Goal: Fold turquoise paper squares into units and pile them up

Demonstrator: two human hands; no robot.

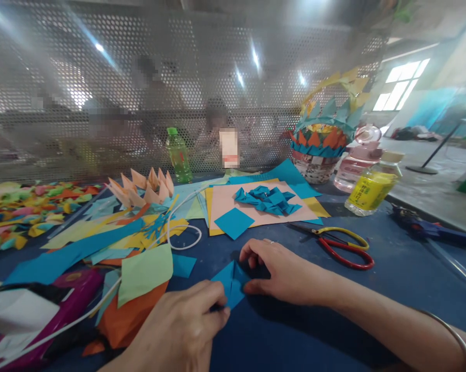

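Note:
On the dark blue tabletop between my hands is a small folded sheet of blue paper (233,283), with a crease running down from its top corner. My left hand (190,318) is closed at the paper's lower left edge, thumb and forefinger pinched together. My right hand (281,271) curls at its right edge, with the thumb and fingertips on the paper. Just beyond lies a flat blue paper square (234,223), overlapping a pale pink sheet (221,201). Several folded blue paper pieces (269,200) are heaped on that sheet.
Scissors (345,248) with red and yellow handles lie right of my right hand. Bottles (372,188) and a paper basket (318,150) stand behind. Paper scraps (145,274), a white cord (184,227) and a purple device (73,294) crowd the left. A perforated metal panel (217,67) rises behind.

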